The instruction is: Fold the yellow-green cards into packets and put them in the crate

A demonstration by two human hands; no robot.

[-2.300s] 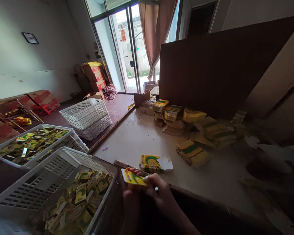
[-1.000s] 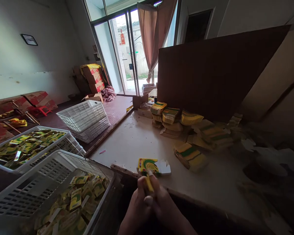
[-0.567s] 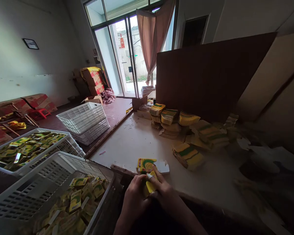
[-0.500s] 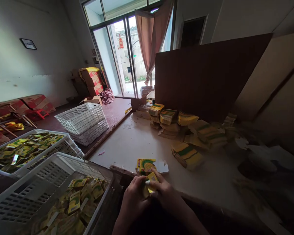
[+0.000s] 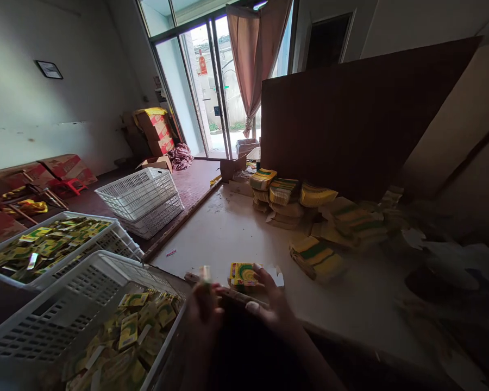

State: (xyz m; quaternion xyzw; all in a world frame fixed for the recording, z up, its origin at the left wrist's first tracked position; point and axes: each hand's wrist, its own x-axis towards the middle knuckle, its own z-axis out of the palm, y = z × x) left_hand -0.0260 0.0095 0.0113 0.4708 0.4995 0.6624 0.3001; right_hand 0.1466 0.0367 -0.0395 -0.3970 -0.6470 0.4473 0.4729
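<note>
Packet [image 5: 205,273], small and blurry, sits at the tips of the left hand [image 5: 204,307], low in the head view at about 6 o'clock. That hand is raised with its fingers pointing up and pinched round the packet. The packet looks pale with a bit of yellow and green, but the blur hides the rest. It is up in the air, just above the near edge of the table [image 5: 236,228] and right beside the near white basket [image 5: 85,304].

The right hand [image 5: 269,304] is at 3 o'clock from the left one. Its fingers are spread and open. The fingertips rest on a flat yellow and green box [image 5: 243,273] that lies on the table. This hand grips nothing. The wrist and arm come in from the bottom edge, dark and hard to see.

A white card flap [image 5: 277,276] pokes out from the box, at 3 o'clock from it.

The near white basket, at 8 o'clock, is full of small yellow and green packets. A second full basket [image 5: 49,244] is at 9 o'clock. Empty stacked baskets [image 5: 140,198] stand on the floor at 10 o'clock.

Piles of flat yellow and green boxes [image 5: 309,217] lie far back on the table at 1 o'clock, in front of a big brown board [image 5: 350,114].
</note>
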